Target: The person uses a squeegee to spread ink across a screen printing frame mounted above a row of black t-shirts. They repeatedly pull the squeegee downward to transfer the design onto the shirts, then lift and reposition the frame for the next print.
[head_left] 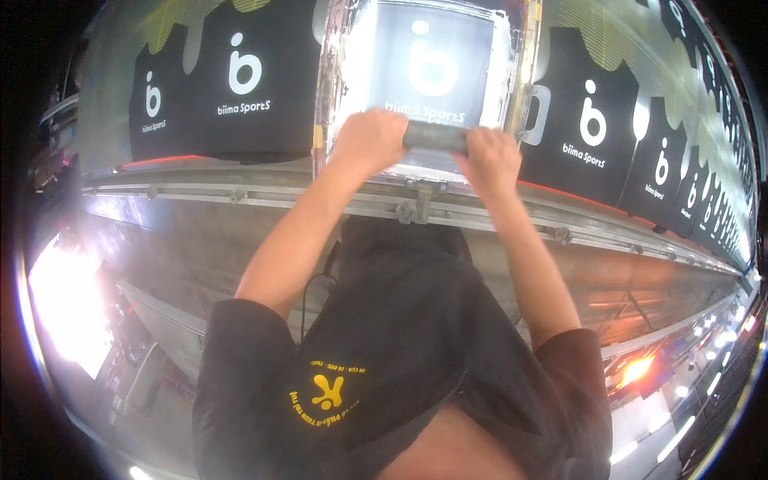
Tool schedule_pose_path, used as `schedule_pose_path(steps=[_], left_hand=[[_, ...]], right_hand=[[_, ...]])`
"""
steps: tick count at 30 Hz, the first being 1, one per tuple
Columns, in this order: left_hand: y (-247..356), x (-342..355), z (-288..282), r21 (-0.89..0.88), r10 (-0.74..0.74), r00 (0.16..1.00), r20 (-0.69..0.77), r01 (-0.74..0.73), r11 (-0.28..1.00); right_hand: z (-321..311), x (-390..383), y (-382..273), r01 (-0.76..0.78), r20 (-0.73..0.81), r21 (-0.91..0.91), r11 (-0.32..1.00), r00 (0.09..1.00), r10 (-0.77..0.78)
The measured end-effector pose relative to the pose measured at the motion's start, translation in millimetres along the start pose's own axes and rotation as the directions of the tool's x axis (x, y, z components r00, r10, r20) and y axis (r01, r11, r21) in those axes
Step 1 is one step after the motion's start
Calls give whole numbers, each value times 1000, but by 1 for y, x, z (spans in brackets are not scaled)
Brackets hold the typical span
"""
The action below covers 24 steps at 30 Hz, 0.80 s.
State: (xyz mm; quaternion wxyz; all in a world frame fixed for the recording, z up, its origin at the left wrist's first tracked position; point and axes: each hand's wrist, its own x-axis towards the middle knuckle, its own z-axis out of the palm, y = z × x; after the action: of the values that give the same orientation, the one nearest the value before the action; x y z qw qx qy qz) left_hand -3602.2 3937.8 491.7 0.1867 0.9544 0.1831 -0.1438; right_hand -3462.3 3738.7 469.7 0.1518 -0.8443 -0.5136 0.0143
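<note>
My left hand point(371, 138) and my right hand point(491, 157) are both closed round the dark bar-shaped handle of a squeegee point(434, 137), one at each end. The squeegee lies across the near part of a screen-printing frame point(323, 120). Through the frame's pale, shiny mesh point(472, 48) a white logo shows. Ink-stained edges run round the mesh. The squeegee's blade is hidden beneath the handle and my fingers.
Black garment panels with white printed logos lie left point(268, 120) and right point(588, 152) of the frame on a long table. A metal rail point(312, 196) with bolts and clamps follows its near edge. A pale loop handle point(536, 114) sits beside the frame. Bright light glares at far left.
</note>
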Motion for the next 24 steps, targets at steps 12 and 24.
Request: schedule_pose_path(steps=[12, 24], left_hand=[[22, -61, -27, -123, 131, 990, -42, -136, 983], [-55, 219, -162, 38, 104, 966, -235, -98, 994]], right_hand=[[-63, -31, -17, 27, 139, 254, 967, 988, -64], [-42, 260, 99, -250, 205, 154, 956, 955, 217]])
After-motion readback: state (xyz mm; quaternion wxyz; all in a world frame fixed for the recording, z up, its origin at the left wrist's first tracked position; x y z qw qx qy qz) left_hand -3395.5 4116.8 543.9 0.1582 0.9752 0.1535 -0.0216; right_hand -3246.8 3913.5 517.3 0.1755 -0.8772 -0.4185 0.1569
